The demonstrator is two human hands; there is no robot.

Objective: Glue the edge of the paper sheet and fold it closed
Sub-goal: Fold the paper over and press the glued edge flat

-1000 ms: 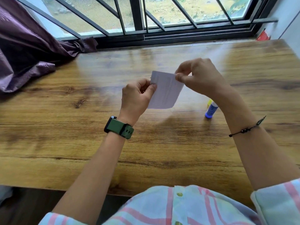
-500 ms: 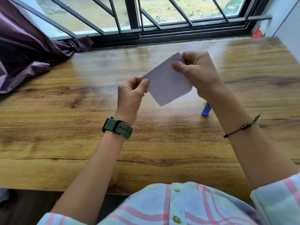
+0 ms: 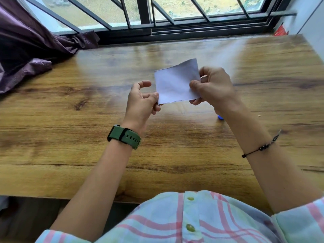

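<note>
A small white folded paper sheet [image 3: 176,83] hangs in the air above the wooden table [image 3: 70,137]. My right hand [image 3: 213,86] pinches its right edge between thumb and fingers. My left hand [image 3: 142,100] pinches the sheet's lower left corner with thumb and a finger, while its index finger is raised off the paper. Only the blue base of a glue stick [image 3: 220,118] shows on the table, just behind my right wrist; the rest of it is hidden.
A purple curtain [image 3: 31,46] is bunched on the table's far left. A barred window [image 3: 157,16] runs along the far edge. A red object [image 3: 281,30] lies at the far right corner, by a white wall.
The sheet has turned in my hands from a tilted diamond to a flatter, squarer pose. My left hand slid down to the lower left corner. My right wrist now hides more of the glue stick.
</note>
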